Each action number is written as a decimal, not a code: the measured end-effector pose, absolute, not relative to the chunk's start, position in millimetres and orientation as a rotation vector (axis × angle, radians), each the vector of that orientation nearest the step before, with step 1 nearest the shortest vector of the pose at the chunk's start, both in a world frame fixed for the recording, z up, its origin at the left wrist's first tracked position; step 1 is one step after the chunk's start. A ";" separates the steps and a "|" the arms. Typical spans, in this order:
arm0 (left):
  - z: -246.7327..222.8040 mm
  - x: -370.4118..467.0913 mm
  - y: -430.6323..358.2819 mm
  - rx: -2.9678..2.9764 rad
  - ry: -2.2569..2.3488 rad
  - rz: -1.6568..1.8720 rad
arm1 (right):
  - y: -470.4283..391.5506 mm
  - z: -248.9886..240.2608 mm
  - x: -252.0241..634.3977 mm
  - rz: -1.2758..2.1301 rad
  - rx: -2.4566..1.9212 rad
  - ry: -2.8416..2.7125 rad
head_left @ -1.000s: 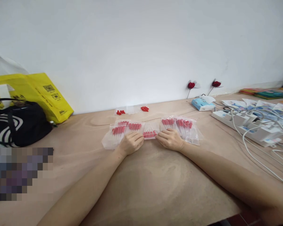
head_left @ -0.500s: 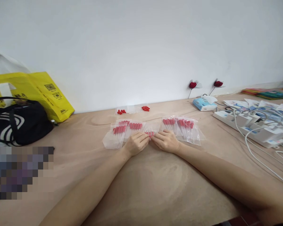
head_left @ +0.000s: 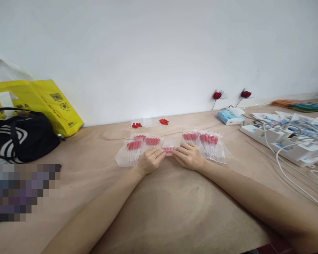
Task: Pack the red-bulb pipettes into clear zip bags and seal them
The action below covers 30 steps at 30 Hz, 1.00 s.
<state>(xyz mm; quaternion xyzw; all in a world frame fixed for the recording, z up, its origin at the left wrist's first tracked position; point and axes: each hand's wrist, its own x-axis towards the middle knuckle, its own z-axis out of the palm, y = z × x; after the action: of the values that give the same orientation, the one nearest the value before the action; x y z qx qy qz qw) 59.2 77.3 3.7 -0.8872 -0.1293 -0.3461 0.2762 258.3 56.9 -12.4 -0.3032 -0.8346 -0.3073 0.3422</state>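
At the near edge of the central clear bag (head_left: 171, 143), head view, I had the left hand (head_left: 150, 161) and right hand (head_left: 190, 156) closed on opposite ends, red-ended sticks (head_left: 169, 150) inside. Similar bags (head_left: 211, 144) flanked it. I judged the step to be pressing or folding that edge, the next move calling for even fingertip pressure.

Red over pale brown

We are seeing red tips (head_left: 134, 145) and white sticks (head_left: 132, 156) showing through clear bags (head_left: 122, 159). Our bench (head_left: 175, 204) is showing swirling, pale-brown grain. A yellow bag (head_left: 70, 121) is carrying black print; a black holdall (head_left: 37, 139) is showing white stripes.
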 end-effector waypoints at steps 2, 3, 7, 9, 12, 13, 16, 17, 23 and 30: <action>3.4 59.9 77.1 -2.383 -0.334 -0.922 | 56.5 -13.0 254.8 -0.797 -0.795 -2.190; 3.3 59.9 77.2 -2.385 -0.328 -0.916 | 56.3 -13.4 253.3 -0.797 -0.793 -2.198; 2.6 57.8 78.4 -2.396 -0.336 -0.885 | 56.4 -13.9 252.4 -0.802 -0.763 -2.198; 2.2 56.3 78.8 -2.395 -0.373 -0.871 | 57.0 -13.4 254.3 -0.796 -0.765 -2.198; 1.6 55.3 78.7 -2.396 -0.425 -0.857 | 57.8 -12.3 257.3 -0.782 -0.780 -2.212; 1.6 55.3 78.6 -2.397 -0.435 -0.850 | 57.8 -11.8 257.8 -0.781 -0.784 -2.214; 2.2 56.2 78.5 -2.395 -0.430 -0.799 | 56.6 -10.1 257.7 -0.788 -0.789 -2.221; 2.6 56.6 78.6 -2.393 -0.411 -0.779 | 55.9 -9.4 257.2 -0.790 -0.786 -2.226; 5.6 57.6 77.0 -2.439 -0.345 -0.714 | 52.3 -8.3 259.1 -0.821 -0.768 -2.249; 10.0 31.5 85.9 -2.454 -1.145 -0.738 | 62.5 -12.8 280.9 -0.779 -0.921 -2.173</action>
<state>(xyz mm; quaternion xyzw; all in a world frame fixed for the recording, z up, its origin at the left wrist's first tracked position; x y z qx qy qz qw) 31.5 85.9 10.0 -0.8621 -0.4021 -0.2593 0.1666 280.9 62.5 -12.8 -0.3509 -0.8277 -0.2967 0.3220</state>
